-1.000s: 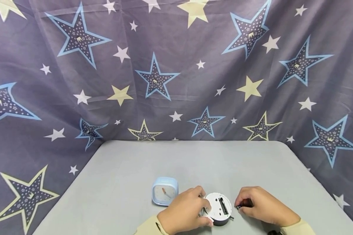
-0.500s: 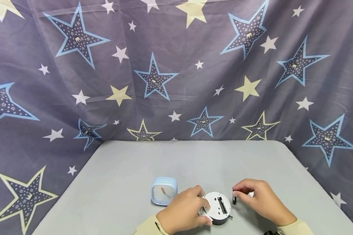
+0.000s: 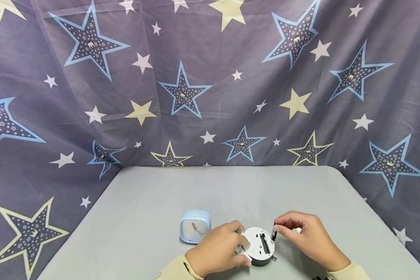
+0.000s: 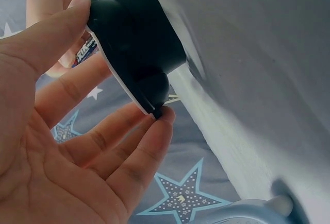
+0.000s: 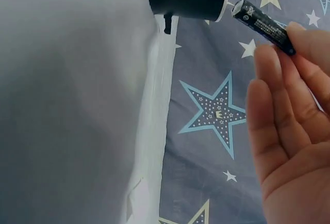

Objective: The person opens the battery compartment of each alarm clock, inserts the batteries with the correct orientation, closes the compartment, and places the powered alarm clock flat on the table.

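Note:
My left hand (image 3: 215,249) grips the left edge of a round device (image 3: 254,240), which has a white back turned up and a dark side wall. An elongated black battery slot (image 3: 265,244) lies uncovered in that back. In the left wrist view, thumb and fingers hold the dark device (image 4: 142,33) by its rim. Pinched at one end by my right hand (image 3: 309,239) is a small black battery (image 3: 274,232). It stands nearly upright by the device's right edge, outside the slot. In the right wrist view, the battery (image 5: 263,26) points towards the dark side wall.
A light blue square clock (image 3: 195,227) stands on the grey table (image 3: 154,206), left of the device and close behind my left hand. A small dark peg (image 3: 274,258) sticks out from the device's lower right side. Star-patterned cloth (image 3: 182,132) hangs behind the table.
My right hand has lifted the battery off the table, tipped it towards upright and brought it left to the device's edge. My left hand has kept its grip on the device.

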A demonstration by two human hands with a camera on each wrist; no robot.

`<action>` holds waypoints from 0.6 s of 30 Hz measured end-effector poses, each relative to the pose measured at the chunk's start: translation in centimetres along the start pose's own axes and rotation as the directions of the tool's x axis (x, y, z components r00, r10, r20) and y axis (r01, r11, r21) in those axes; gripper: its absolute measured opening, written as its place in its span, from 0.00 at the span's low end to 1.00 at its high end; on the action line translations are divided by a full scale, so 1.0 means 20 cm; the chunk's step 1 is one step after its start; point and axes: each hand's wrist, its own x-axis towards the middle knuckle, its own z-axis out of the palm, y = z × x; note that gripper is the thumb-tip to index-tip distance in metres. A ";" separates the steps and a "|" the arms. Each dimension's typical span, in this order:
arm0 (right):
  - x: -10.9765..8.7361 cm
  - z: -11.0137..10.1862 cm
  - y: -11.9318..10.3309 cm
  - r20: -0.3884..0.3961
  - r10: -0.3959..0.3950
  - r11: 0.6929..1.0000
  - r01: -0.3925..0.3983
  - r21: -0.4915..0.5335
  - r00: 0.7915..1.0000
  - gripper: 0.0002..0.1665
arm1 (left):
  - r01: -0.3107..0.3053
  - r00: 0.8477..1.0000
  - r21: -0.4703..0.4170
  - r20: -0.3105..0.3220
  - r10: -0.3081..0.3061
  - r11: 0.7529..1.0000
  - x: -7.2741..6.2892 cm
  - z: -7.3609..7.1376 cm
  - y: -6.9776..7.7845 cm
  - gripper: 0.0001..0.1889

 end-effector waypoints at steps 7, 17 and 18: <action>-0.01 0.03 -0.03 0.043 0.008 0.986 -0.015 0.167 0.999 0.14 | 0.003 1.000 -0.004 0.006 -0.003 1.000 0.00 0.00 0.00 0.18; -0.01 0.05 -0.04 0.094 -0.057 0.994 0.048 0.094 0.994 0.12 | -0.004 1.000 -0.004 0.009 0.004 1.000 0.00 -0.01 0.00 0.19; -0.01 0.05 -0.04 0.101 -0.076 0.994 0.067 0.089 0.992 0.12 | -0.007 1.000 -0.005 0.007 0.007 1.000 0.00 -0.01 0.00 0.18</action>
